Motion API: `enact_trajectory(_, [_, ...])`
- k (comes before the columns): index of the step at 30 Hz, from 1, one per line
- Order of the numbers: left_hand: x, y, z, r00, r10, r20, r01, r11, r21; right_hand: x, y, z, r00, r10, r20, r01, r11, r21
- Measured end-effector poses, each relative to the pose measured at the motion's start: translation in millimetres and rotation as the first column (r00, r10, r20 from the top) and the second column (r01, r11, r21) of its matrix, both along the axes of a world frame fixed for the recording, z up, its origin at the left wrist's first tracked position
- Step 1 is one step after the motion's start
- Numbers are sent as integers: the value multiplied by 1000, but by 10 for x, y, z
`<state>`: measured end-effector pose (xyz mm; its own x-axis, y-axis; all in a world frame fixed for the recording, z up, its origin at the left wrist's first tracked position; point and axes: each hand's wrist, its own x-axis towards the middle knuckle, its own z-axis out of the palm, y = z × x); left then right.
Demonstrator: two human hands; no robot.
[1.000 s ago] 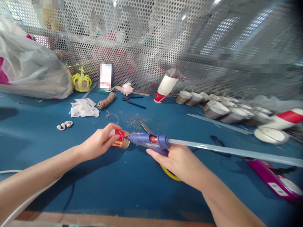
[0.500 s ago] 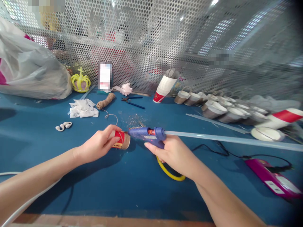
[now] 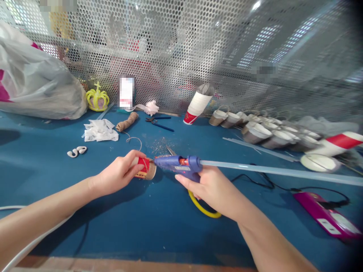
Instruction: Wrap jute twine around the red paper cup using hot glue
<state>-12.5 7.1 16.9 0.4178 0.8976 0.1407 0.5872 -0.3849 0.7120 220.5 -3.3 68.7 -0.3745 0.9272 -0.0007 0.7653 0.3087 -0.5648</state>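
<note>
Two grips are in use above the worktop (image 3: 113, 230). The left grip (image 3: 123, 169) is clamped on a red paper cup (image 3: 145, 165), which lies on its side and projects from the fingers toward the right grip (image 3: 211, 185). The right grip is closed around the handle of a blue glue gun (image 3: 177, 164); its nozzle is at the cup's near end, and contact cannot be confirmed.

Done: a brown twine band covers the cup end facing the right grip. Left: the red wall beside the left fingers is largely uncovered, so the wrapping appears to be at an early stage. The side under the left grip is hidden.

Supply: a twine roll (image 3: 127, 121) lies beyond the left grip, its loose strand leading back toward it. A glue stick (image 3: 269, 172) extends rearward from the gun. Beyond and rightward of the right grip, several covered cups (image 3: 256, 132) with handles appear complete.
</note>
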Motion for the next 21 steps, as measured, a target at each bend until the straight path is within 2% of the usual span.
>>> enact_trajectory(4, [7, 7, 0, 1000, 0, 14, 0, 1000, 7, 12, -15, 5, 1000, 16, 27, -17, 999, 49])
enact_trajectory(13, [0, -10, 40, 999, 10, 37, -10, 1000, 16, 92, -74, -54, 991, 15, 131, -11, 999, -30])
enact_trajectory(21, [-2, -23, 19, 999, -27, 17, 27, 999, 20, 18, -19, 18, 1000, 25, 6, -25, 1000, 12])
